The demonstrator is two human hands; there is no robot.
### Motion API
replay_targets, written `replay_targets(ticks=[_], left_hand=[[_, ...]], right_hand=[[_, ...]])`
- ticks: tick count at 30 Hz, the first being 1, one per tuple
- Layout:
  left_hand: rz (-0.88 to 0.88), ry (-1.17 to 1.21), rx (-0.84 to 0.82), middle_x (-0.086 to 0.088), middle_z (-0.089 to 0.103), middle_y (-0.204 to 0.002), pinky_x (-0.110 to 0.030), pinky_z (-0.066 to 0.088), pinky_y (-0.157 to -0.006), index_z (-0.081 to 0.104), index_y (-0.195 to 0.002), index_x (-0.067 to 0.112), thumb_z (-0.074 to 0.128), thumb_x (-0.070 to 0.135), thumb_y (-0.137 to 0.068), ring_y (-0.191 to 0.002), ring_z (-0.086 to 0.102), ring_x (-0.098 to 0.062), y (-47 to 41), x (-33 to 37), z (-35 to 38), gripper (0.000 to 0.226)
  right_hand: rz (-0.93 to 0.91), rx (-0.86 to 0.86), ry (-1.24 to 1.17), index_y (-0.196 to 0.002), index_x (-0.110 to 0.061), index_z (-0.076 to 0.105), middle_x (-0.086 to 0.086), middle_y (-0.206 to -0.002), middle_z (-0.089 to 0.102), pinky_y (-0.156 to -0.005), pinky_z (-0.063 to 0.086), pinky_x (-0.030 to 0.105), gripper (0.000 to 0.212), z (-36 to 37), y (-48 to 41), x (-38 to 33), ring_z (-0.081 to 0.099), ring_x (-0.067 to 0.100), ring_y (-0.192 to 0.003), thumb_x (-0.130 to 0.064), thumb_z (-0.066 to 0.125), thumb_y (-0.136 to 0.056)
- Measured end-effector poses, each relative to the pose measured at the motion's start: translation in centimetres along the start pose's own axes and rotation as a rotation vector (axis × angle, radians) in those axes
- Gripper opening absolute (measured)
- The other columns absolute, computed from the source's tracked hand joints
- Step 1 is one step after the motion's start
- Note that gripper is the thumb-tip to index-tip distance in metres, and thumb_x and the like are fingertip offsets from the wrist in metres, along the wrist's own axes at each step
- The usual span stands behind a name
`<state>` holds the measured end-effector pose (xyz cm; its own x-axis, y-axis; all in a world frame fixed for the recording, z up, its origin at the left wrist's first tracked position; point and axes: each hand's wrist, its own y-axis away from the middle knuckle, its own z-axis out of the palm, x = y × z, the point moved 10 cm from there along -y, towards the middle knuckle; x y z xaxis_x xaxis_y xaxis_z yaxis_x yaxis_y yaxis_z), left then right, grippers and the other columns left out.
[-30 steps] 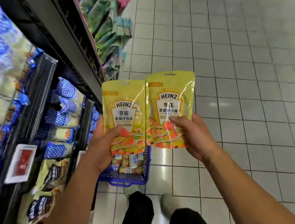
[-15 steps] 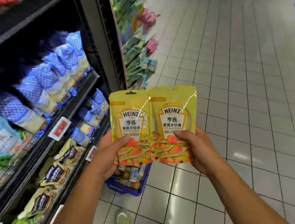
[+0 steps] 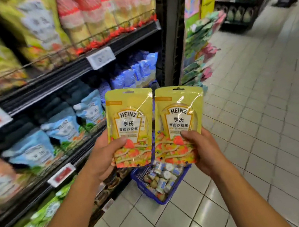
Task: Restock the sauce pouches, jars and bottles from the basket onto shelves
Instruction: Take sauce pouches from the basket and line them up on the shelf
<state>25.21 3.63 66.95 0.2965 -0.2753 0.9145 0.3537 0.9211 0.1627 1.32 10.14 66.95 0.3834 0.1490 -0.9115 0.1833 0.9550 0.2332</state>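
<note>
- The left hand (image 3: 104, 156) grips a yellow Heinz pouch (image 3: 130, 120) by its lower half, its fingers (image 3: 118, 139) curled round it with the thumb across the front.
- The right hand (image 3: 202, 150) holds a second pouch (image 3: 180, 116) the same way.
- Both pouches stand upright, edge to edge, out in front of the shelves (image 3: 73, 70) and not yet on any of them.
- The blue basket (image 3: 146, 192) sits on the floor (image 3: 251, 118) just below the hands, near the shelf foot, with small jars (image 3: 165, 176) left in it.
- The yellow packs (image 3: 31, 30) behind the wire rail (image 3: 96, 38) on the upper shelf look the likeliest match. They are blurred, so I'd check the label first.
- I'd lift each pouch clear over the rail and set it upright, label out, one at a time.
- Held this low, the soft tops could fold or catch on the wire.
</note>
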Motion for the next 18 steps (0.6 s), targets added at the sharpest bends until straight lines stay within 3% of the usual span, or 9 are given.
replay_targets(ticks=[6, 12, 18], left_hand=[[0.153, -0.031, 0.257, -0.011, 0.074, -0.111, -0.035, 0.061, -0.068, 0.061, -0.119, 0.017, 0.075, 0.008, -0.075, -0.093, 0.074, -0.026, 9.8, 5.8, -9.6, 0.047], [0.280, -0.063, 0.442, -0.008, 0.075, -0.109, -0.034, 0.061, -0.069, 0.063, -0.117, 0.022, 0.070, 0.016, -0.074, -0.093, 0.074, -0.025, 21.0, 9.8, -17.1, 0.044], [0.404, -0.087, 0.607, -0.009, 0.076, -0.106, -0.033, 0.060, -0.070, 0.062, -0.116, 0.021, 0.069, 0.013, -0.074, -0.091, 0.074, -0.023, 31.7, 12.8, -21.7, 0.043]], right_hand=[[-0.020, -0.235, 0.021, -0.099, -0.021, 0.078, 0.013, -0.104, 0.077, -0.065, 0.060, 0.036, 0.028, 11.9, 2.5, 1.6, 0.075, 0.030, -0.091, -0.020, 0.071, -0.072], [0.006, -0.407, 0.035, -0.105, -0.011, 0.072, 0.014, -0.101, 0.077, -0.069, 0.063, 0.038, 0.035, 23.2, 6.6, 4.2, 0.075, 0.029, -0.086, -0.016, 0.066, -0.071], [0.036, -0.622, 0.055, -0.096, -0.016, 0.079, 0.013, -0.100, 0.077, -0.063, 0.060, 0.033, 0.026, 33.2, 11.8, 6.6, 0.076, 0.027, -0.085, -0.015, 0.067, -0.073]])
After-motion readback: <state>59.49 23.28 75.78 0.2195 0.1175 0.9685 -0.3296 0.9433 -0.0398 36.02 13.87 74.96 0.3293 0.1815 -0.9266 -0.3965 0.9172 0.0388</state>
